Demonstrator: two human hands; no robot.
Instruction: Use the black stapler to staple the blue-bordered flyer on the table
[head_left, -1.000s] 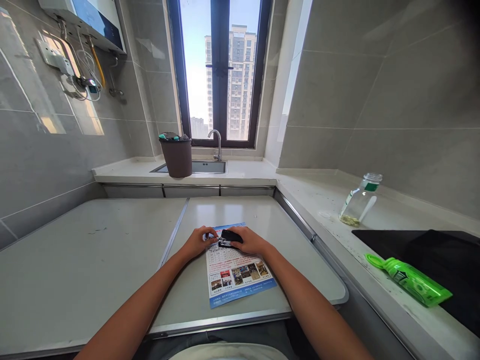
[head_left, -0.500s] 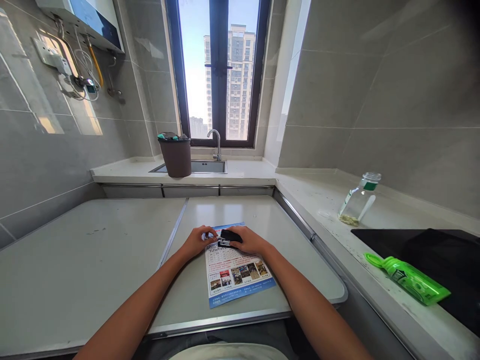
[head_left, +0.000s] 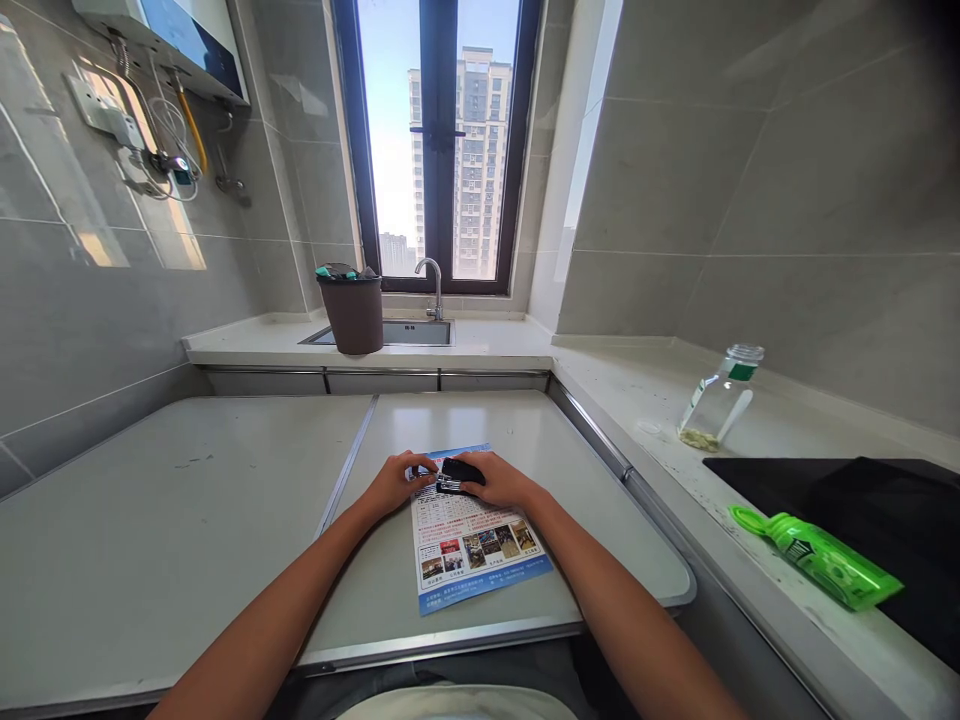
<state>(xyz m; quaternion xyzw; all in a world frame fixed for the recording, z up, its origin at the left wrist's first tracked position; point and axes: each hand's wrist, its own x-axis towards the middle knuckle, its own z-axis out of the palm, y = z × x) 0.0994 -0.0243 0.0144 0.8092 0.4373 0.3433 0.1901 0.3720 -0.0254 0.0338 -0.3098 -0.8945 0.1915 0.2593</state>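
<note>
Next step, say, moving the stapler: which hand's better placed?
Right, I'd say: the right hand holds the stapler by its black end, while the left hand has its fingers only near the metal end.

Daylight comes in through the dark-framed double window [head_left: 439,130], its sky almost washed out, and I find the room evenly lit, if rather muted. Bright streaks glare off the grey tiled wall [head_left: 112,310] on the left; soft reflections lie along the far edge of the glossy pale tabletop [head_left: 247,500]. The top right corner darkens and the outer edges look stretched.
</note>
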